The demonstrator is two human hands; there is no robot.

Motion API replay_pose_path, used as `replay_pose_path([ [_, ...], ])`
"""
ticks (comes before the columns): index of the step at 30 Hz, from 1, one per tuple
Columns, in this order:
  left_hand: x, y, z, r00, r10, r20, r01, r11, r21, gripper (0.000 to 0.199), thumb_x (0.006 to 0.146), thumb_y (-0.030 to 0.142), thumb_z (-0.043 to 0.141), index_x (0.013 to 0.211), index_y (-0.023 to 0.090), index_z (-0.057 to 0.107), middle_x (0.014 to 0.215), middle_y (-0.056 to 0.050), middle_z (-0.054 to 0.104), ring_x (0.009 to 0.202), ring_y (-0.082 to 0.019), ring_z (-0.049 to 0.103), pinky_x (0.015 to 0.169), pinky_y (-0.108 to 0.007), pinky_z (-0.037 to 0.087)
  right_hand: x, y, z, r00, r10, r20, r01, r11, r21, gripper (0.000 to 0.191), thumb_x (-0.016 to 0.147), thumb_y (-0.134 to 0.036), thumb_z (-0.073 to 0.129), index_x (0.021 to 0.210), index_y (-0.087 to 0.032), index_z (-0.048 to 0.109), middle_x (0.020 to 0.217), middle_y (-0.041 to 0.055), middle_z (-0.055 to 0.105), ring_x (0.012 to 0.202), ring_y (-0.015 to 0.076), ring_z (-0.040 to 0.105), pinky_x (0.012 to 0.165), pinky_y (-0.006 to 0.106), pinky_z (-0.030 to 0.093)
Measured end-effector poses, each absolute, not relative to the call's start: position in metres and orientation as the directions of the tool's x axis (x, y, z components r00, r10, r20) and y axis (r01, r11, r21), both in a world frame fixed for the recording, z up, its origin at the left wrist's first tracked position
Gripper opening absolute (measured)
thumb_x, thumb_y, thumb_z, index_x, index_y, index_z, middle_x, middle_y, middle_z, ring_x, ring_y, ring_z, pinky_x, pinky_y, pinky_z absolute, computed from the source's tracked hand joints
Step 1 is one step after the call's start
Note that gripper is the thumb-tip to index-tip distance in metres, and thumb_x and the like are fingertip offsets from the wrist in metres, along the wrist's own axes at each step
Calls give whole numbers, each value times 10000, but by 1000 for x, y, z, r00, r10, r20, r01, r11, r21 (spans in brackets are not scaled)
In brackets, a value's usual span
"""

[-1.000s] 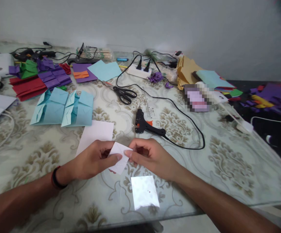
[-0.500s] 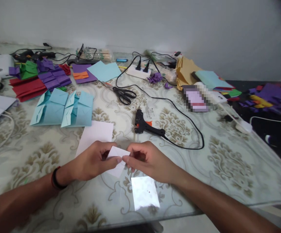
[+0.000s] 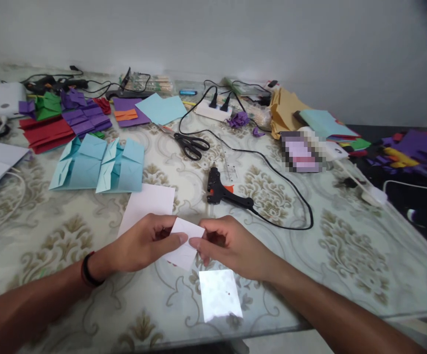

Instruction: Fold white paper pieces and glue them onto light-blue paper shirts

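Observation:
Between my two hands is a small folded piece of white paper [image 3: 186, 250], with crease lines on its face. My left hand [image 3: 150, 242] pinches its left side, thumb on top. Pinching the right edge, my right hand [image 3: 228, 246] also has its thumb on the upper face; the fingers behind the paper are partly hidden. Behind my left hand a larger white sheet [image 3: 150, 204] lies flat on the table. Beyond my hands rests a black hot glue gun [image 3: 228, 191] on its side. Two folded light blue paper pieces [image 3: 97, 164] stand to the left of it.
Black-handled scissors [image 3: 191, 145] lie behind the glue gun, near a white power strip [image 3: 213, 109]. The glue gun's cord loops to the right. Coloured papers [image 3: 84, 118] fill the back left; brown paper [image 3: 285, 110] and a blurred-out phone [image 3: 300, 152] are at right. A bright reflection shows near the front edge.
The folded white paper now lies flatter, with more of its face showing between my thumbs. My right thumb has shifted slightly. The whole view has moved a little.

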State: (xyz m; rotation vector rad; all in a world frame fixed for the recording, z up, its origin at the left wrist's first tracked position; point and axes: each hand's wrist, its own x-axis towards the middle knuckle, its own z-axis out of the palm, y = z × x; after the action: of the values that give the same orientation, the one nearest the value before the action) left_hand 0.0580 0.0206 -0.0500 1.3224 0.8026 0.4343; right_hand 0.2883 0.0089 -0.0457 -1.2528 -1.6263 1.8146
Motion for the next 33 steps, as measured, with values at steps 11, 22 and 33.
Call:
replay_pose_path([
  [11, 58, 17, -50, 650, 696, -304, 109, 311, 944, 300, 973, 417, 660, 1008, 121, 701, 853, -33, 690, 763, -144, 665, 676, -262, 613, 283, 11, -40, -506, 860, -70, 292, 94, -952, 198, 953, -307, 690, 1084, -220, 570, 960, 9, 647, 753, 135, 630, 639, 251, 536],
  [22, 59, 19, -54, 593, 764, -253, 85, 253, 964, 440, 959, 563, 652, 934, 124, 679, 771, -6, 639, 666, -144, 660, 620, -267, 587, 281, 13, -47, -482, 856, 184, 312, 364, -878, 126, 963, -272, 686, 1080, -229, 669, 1072, 63, 667, 915, 189, 686, 769, 307, 590],
  [33, 57, 19, -61, 681, 713, -169, 94, 143, 985, 368, 966, 492, 677, 1075, 143, 635, 917, -47, 647, 720, -143, 680, 625, -227, 550, 285, 22, -41, -463, 884, 65, 398, 273, -876, 201, 916, -298, 760, 1086, -203, 708, 1088, 60, 726, 845, 170, 705, 785, 297, 585],
])
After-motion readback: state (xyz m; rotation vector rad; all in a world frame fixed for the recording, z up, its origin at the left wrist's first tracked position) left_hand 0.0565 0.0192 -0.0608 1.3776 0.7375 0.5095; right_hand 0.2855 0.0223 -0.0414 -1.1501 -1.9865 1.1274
